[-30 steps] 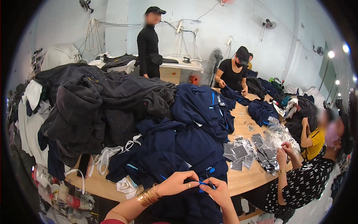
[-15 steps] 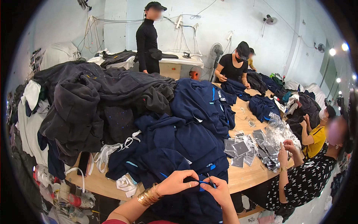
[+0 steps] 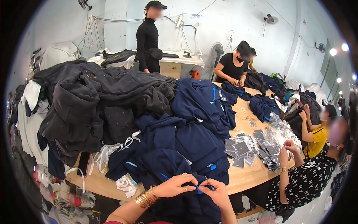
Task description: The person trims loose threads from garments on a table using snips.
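Observation:
At the near edge of the table, a navy garment (image 3: 188,207) hangs down toward my lap. My left hand (image 3: 175,187) pinches its bright blue trim (image 3: 199,189) between thumb and fingers. Close beside it, my right hand (image 3: 217,193) grips the same trim with thumb and forefinger. A small dark pointed tool (image 3: 209,182), which looks like thread snips, pokes out of my right hand; its lower part is hidden by the fingers. Just beyond both hands lies a heap of navy garments (image 3: 194,138) with blue edging.
Dark grey garments (image 3: 78,108) rise at the left. White straps (image 3: 106,155) and a phone (image 3: 84,163) lie near the left edge. Packets of dark squares (image 3: 242,148) lie at right on the wooden table (image 3: 242,179). A co-worker in a patterned shirt (image 3: 298,183) sits close on my right.
My hands have shifted slightly along the blue trim and still grip it. Across the table, the black-shirted co-worker's hands have come closer together. The neighbour's hands at right have moved slightly.

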Motion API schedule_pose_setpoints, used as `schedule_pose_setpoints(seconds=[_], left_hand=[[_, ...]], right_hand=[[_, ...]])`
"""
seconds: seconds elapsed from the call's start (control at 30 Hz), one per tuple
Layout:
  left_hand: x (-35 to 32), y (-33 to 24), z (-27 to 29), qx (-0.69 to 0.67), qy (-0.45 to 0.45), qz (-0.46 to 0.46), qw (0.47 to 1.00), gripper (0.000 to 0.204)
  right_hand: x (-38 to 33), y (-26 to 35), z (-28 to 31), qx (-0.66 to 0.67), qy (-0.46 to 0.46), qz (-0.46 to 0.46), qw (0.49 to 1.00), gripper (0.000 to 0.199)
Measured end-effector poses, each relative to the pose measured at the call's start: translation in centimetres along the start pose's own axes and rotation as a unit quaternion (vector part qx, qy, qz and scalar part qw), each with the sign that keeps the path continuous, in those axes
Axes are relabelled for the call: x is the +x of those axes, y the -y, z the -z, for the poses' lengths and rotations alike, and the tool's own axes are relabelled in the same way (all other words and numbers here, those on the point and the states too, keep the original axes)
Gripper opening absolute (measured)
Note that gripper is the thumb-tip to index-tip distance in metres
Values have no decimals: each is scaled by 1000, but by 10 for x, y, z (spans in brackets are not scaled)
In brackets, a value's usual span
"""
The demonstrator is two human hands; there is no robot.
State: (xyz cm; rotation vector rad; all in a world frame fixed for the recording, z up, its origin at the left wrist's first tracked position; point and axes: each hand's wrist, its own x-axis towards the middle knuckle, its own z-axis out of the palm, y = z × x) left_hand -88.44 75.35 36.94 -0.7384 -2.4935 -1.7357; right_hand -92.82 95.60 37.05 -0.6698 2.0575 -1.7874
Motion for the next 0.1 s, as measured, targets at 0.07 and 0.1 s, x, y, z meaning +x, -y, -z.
schedule_pose_setpoints(seconds=[0.07, 0.1], left_hand=[[-2, 2, 0, 2, -4, 4, 1000, 22], [-3, 4, 0, 3, -8, 8, 1000, 22]], right_hand=[[1, -2, -1, -16, 12, -8, 1000, 15], [1, -3, -1, -16, 11, -8, 1000, 15]])
